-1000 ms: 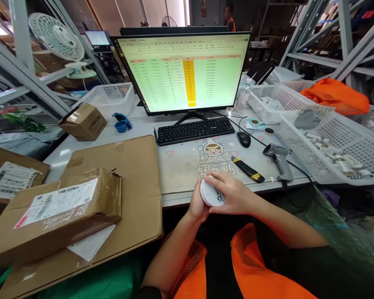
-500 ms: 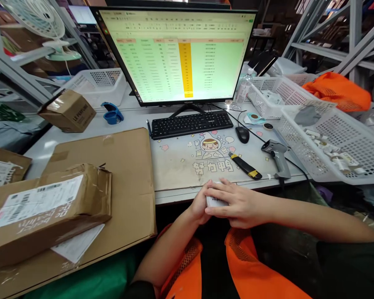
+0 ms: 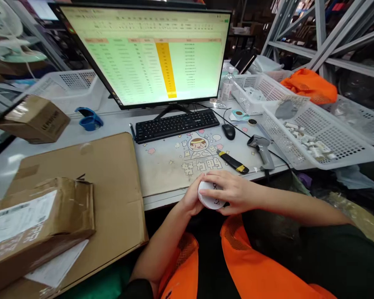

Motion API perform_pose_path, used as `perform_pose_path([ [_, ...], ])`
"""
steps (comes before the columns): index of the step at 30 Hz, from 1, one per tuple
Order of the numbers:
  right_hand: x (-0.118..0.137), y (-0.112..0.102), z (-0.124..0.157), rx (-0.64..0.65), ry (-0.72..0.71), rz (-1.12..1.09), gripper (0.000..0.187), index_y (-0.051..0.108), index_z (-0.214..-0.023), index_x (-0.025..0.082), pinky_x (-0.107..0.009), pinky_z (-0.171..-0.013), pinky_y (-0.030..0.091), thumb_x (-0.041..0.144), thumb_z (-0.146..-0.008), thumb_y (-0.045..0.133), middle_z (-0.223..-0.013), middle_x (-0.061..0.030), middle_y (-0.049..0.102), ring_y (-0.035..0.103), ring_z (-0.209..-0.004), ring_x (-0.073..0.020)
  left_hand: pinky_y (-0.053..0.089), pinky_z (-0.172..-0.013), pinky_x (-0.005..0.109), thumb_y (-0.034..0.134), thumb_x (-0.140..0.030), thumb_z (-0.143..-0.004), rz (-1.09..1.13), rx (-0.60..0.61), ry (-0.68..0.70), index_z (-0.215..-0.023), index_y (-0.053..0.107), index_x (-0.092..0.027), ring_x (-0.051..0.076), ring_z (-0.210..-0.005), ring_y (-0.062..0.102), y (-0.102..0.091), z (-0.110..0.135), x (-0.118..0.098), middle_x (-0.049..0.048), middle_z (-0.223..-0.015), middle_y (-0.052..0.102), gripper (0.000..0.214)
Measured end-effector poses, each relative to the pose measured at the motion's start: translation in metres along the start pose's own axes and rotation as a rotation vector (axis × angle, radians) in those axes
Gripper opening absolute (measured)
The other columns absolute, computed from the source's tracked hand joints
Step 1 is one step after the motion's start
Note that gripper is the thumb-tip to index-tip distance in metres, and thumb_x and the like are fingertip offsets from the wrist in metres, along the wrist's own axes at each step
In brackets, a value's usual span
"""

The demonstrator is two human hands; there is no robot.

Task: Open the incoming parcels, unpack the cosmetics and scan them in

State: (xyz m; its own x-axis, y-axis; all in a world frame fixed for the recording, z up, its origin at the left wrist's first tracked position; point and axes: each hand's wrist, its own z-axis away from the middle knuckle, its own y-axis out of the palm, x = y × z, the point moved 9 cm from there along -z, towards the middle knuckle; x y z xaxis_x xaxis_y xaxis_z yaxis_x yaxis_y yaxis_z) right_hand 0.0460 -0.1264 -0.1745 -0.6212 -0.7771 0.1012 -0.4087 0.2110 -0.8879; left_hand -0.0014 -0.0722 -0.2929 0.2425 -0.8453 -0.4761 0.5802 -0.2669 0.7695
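Note:
A round white jar (image 3: 209,195) with dark lettering on its lid sits between both my hands at the desk's front edge. My left hand (image 3: 190,198) cups its left side from below. My right hand (image 3: 235,192) wraps over its right side with fingers curled on the lid. Just beyond lie a yellow and black utility knife (image 3: 232,162) and a grey barcode scanner (image 3: 261,148) on a printed desk mat (image 3: 174,160).
A monitor (image 3: 149,54) with a green spreadsheet, a keyboard (image 3: 176,123) and a mouse (image 3: 228,131) stand behind. White baskets (image 3: 318,137) of small items fill the right. A flat cardboard sheet (image 3: 90,182) and a labelled parcel (image 3: 28,224) lie at left.
The jar, covered by my right hand half a second ago, now shows its lid again, tilted up. The view has shifted so the desk sits further left.

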Motion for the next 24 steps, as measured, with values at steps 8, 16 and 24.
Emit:
perform_pose_path([
  [8,0.028,-0.02,0.022,0.068,-0.223,0.091,0.05,0.063,-0.148,0.034,-0.051,-0.115,0.054,0.03,-0.099,0.071,-0.151,-0.0124,0.062,0.053,-0.15,-0.0328,0.064,-0.079,0.033,0.044,-0.045,-0.109,0.034,0.086,-0.161,-0.111,0.077,-0.009,0.028,-0.096,0.079,0.005,-0.009,0.019,0.0149,-0.101,0.081,0.048],
  [16,-0.047,-0.022,0.055,-0.278,0.58,-0.535,0.078,0.043,-0.165,0.027,-0.053,-0.111,0.059,0.07,-0.101,0.058,-0.148,-0.0156,0.066,0.068,-0.132,-0.0343,0.065,-0.077,0.05,0.046,-0.072,-0.094,0.041,0.382,-0.011,-0.124,0.074,-0.008,0.044,-0.108,0.077,0.007,0.005,0.006,0.0238,-0.126,0.077,0.075],
  [24,-0.041,-0.005,0.064,-0.665,0.824,-0.2,0.036,0.073,-0.126,0.027,-0.062,-0.132,0.035,0.052,-0.102,0.065,-0.155,-0.0102,0.062,0.047,-0.156,-0.036,0.049,-0.121,0.053,0.052,-0.072,-0.098,-0.009,0.033,0.45,-0.122,0.075,-0.015,0.038,-0.137,0.065,-0.012,-0.014,-0.004,0.0155,-0.129,0.077,0.065],
])
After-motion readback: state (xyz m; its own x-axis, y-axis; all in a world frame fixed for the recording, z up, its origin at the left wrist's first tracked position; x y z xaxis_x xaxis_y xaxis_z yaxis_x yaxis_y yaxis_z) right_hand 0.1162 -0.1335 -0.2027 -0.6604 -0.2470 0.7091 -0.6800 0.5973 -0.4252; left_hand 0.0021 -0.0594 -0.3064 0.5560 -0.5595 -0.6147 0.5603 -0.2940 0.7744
